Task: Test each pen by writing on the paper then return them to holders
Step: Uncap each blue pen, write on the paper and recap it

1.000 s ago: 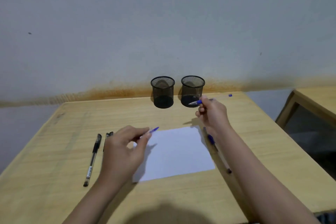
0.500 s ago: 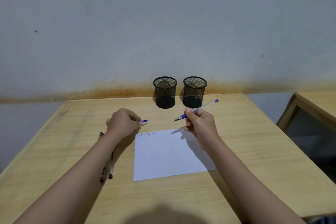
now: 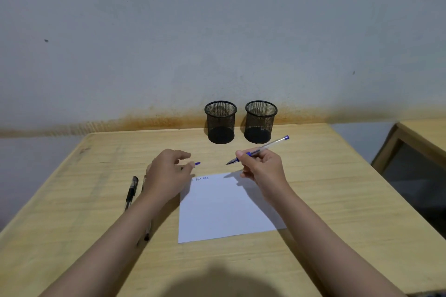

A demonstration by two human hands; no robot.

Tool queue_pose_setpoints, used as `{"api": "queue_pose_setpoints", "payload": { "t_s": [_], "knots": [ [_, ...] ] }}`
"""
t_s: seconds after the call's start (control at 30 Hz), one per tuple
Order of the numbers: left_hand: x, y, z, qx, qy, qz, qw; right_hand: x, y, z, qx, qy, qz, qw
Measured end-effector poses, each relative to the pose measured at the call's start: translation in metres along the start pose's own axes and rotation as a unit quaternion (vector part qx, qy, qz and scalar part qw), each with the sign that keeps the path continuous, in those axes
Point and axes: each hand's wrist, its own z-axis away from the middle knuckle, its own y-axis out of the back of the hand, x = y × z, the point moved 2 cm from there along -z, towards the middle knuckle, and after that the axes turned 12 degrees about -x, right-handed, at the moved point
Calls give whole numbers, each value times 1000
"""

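The right hand [image 3: 261,166] has its fingers curled round a blue pen [image 3: 258,150], pinching it near the grip; the pen is uncapped, its tip pointing left and down, held in the air just beyond the far edge of the paper [image 3: 226,207], its back end reaching toward the right holder [image 3: 260,122]. The left hand [image 3: 166,173] is loosely curled over the paper's far left corner, thumb and forefinger pinching a small blue cap [image 3: 197,163]. A few blue scribbles sit along the paper's far edge. Left of the paper a black pen [image 3: 131,191] lies on the desk [image 3: 337,188], with another mostly hidden under the left forearm. Both mesh holders, the left holder [image 3: 220,122] too, stand beyond the paper by the wall. Against half a second ago, little differs: both hands hold the same things in nearly the same places, the cap and pen tip staying apart.
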Motion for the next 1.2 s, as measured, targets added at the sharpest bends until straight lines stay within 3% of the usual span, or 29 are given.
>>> {"api": "queue_pose_setpoints", "payload": {
  "t_s": [0.07, 0.13, 0.27, 0.4, 0.57, 0.8, 1.2],
  "knots": [
    [6, -8, 27, -4, -81, -11, 997, 0, -4, -4, 0, -3, 25, 1000],
    [8, -20, 51, -58, -138, -58, 987, 1, -10, -9, -4, 6, 53, 999],
    [-4, -42, 70, -150, -181, -195, 952, 8, -24, -20, -21, 15, 69, 997],
    [-12, -49, 72, -188, -175, -237, 937, 12, -35, -26, -38, 35, 145, 988],
    [-15, -52, 73, -198, -159, -224, 941, 25, -43, -31, -51, 5, 92, 994],
    [-14, -53, 72, -215, -140, -251, 933, 28, -44, -30, -44, 22, 163, 985],
    [-12, -54, 71, -213, -139, -258, 932, 33, -45, -34, -69, 10, 185, 980]
  ]
}}
